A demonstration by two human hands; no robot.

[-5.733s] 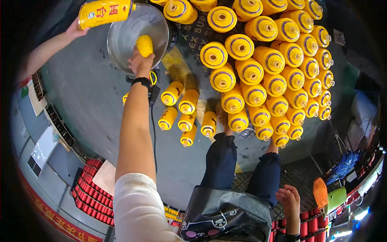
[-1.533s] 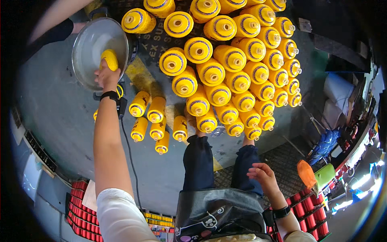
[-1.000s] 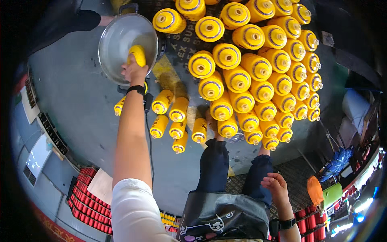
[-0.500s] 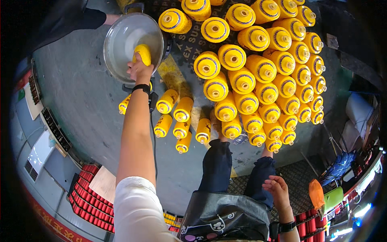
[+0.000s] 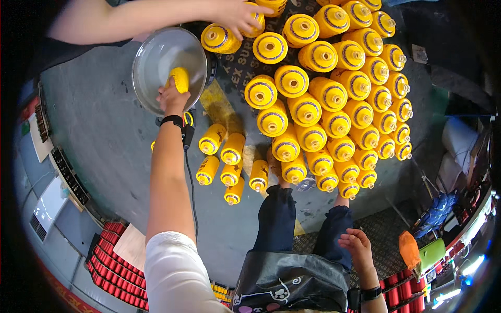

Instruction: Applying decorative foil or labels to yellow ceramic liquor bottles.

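Out at the upper left, my left hand (image 5: 172,98) is closed round a yellow bottle (image 5: 179,79). It holds the bottle inside a round metal pan (image 5: 136,78), which seems to contain liquid. My right hand (image 5: 356,242) rests over my right leg with loosely bent fingers and nothing in it. Several yellow bottles (image 5: 230,151) stand in a small group right of my left forearm. A large cluster of yellow bottles with clear necks (image 5: 334,124) fills the floor ahead and to the right.
Another person's hand (image 5: 240,16) reaches in from the upper left onto the yellow bottles beyond the pan. A black cable (image 5: 191,193) runs down beside my left forearm. Stacked red cylinders (image 5: 112,261) stand at the lower left. A black apron (image 5: 292,276) covers my lap.
The other person's arm has come in across the top, its hand now at the far bottles. My left hand still holds its bottle in the pan, slightly shifted. My right hand has hardly moved.
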